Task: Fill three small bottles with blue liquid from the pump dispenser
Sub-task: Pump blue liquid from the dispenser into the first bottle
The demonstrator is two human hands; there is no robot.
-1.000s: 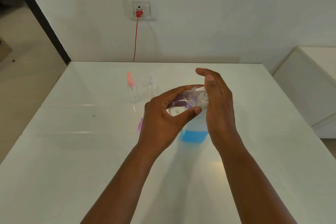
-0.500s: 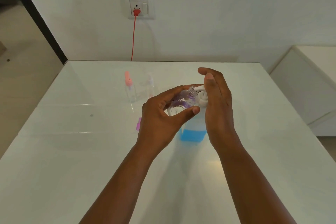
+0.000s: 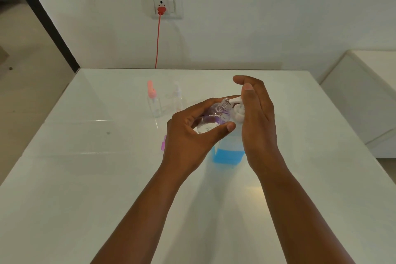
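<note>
The small bottle (image 3: 214, 119), clear and uncapped, is tilted in the left hand (image 3: 188, 135), pinched between thumb and fingers, with its threaded neck right at the white spout of the pump dispenser (image 3: 229, 152). The dispenser stands on the white surface (image 3: 85, 178) near the middle, with blue liquid showing low in its body. The right hand (image 3: 257, 124) lies over the pump head with fingers together and fairly straight, palm against the top; whether it is pressing down cannot be told. Farther back to the left stand two more small bottles, one with a pink cap (image 3: 153, 100) and one with a clear cap (image 3: 177, 98), near each other. A purple cap (image 3: 164, 143) peeks out just left of the left hand, on the surface.
</note>
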